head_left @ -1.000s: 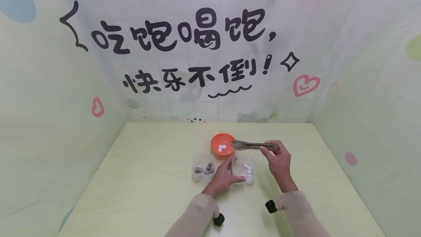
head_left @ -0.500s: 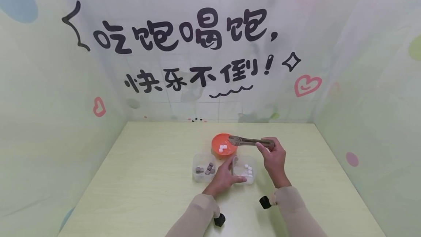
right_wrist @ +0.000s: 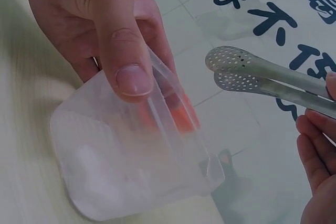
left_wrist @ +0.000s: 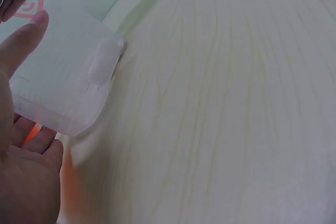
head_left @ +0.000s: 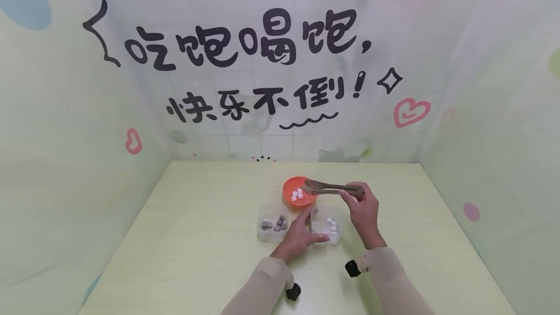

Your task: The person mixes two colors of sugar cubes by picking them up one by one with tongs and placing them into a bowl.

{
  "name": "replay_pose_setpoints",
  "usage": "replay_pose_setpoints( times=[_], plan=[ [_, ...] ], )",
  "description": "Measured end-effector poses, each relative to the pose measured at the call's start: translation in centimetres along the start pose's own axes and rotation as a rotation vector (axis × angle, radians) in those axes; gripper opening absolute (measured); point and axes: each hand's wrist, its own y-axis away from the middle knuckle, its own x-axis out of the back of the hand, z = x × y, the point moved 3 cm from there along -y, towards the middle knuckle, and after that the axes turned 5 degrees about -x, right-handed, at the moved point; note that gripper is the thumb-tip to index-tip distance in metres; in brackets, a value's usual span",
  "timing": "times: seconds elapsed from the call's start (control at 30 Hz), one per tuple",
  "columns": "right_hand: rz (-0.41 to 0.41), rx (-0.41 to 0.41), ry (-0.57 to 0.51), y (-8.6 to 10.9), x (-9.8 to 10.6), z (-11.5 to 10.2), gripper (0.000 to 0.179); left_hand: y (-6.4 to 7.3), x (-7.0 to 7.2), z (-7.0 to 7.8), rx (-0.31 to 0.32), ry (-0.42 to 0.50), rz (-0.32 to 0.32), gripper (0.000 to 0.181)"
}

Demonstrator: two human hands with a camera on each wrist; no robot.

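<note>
My left hand (head_left: 298,238) grips the wall of a translucent plastic container (head_left: 321,216). In the right wrist view, the thumb presses its near side. White cubes (head_left: 334,226) lie inside that container. With my right hand (head_left: 366,214) I hold metal tongs (head_left: 332,188), whose perforated tips (right_wrist: 231,60) are slightly apart with nothing between them. The tips hover over the right edge of an orange bowl (head_left: 289,186), which has several small white cubes (head_left: 297,195) in it. From the left wrist, the same container (left_wrist: 68,72) shows beside my fingers.
A second translucent container (head_left: 263,211) with several grey-brown cubes (head_left: 280,223) stands left of my left hand. The pale wood-grain table (head_left: 197,237) is bounded by printed curtains at the back and both sides.
My right hand has moved the tongs left over the bowl, and their tips have spread a little. One more white cube now lies in the bowl. My left hand stays in place.
</note>
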Motion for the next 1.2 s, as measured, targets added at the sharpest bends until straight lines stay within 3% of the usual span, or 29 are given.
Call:
replay_pose_setpoints(
  times=[0.57,0.8,1.0,1.2],
  plan=[
    [-0.015,-0.077,-0.005,0.6,1.6,0.3,0.026,-0.2,0.0,-0.2,-0.020,-0.017,0.002,0.103],
    [-0.024,-0.097,-0.037,0.9,2.4,1.8,0.026,-0.1,0.0,-0.1,-0.040,-0.025,-0.002,0.101],
    [-0.032,-0.079,-0.055,1.1,3.4,3.3,0.026,-0.1,0.0,0.1,-0.034,-0.015,0.000,0.101],
    [-0.073,-0.024,-0.044,1.7,4.2,2.1,0.025,-0.1,0.0,0.0,-0.014,-0.022,0.004,0.104]
  ],
)
